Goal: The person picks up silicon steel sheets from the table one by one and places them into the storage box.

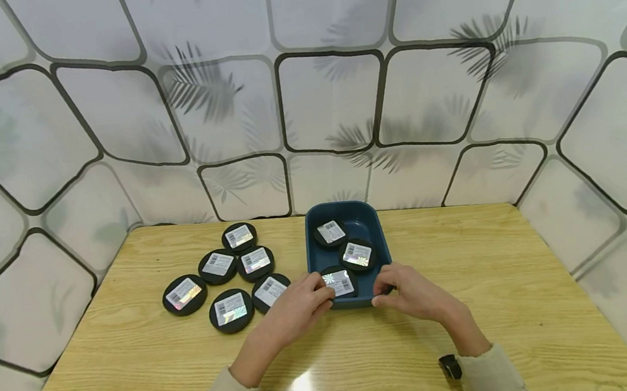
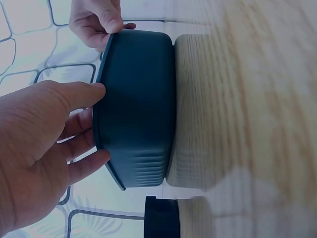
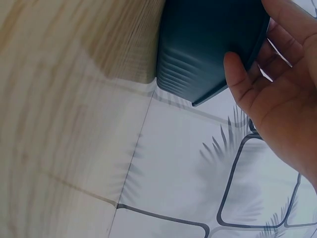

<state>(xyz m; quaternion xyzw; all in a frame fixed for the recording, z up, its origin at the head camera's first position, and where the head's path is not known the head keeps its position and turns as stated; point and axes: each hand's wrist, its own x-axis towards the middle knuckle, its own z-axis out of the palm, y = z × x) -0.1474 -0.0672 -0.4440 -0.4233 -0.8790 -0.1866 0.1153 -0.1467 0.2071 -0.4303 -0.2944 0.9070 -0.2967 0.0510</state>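
A dark blue plastic bin [image 1: 353,303] stands on the table with three flat black round discs inside, each with a shiny white label: one at the back [image 1: 330,233], one in the middle [image 1: 357,254] and one at the front left [image 1: 341,282]. My left hand [image 1: 297,309] grips the bin's rim at the near left corner, beside the front disc. In the left wrist view the left thumb [image 2: 89,94] lies at the rim, other fingers round the side. My right hand [image 1: 412,288] pinches the rim at the near right corner.
Left of the bin several more labelled black discs [image 1: 231,310] lie loose on the wooden table [image 1: 468,249], the closest one [image 1: 269,290] next to my left hand. A patterned curtain [image 1: 332,104] hangs behind the table's far edge.
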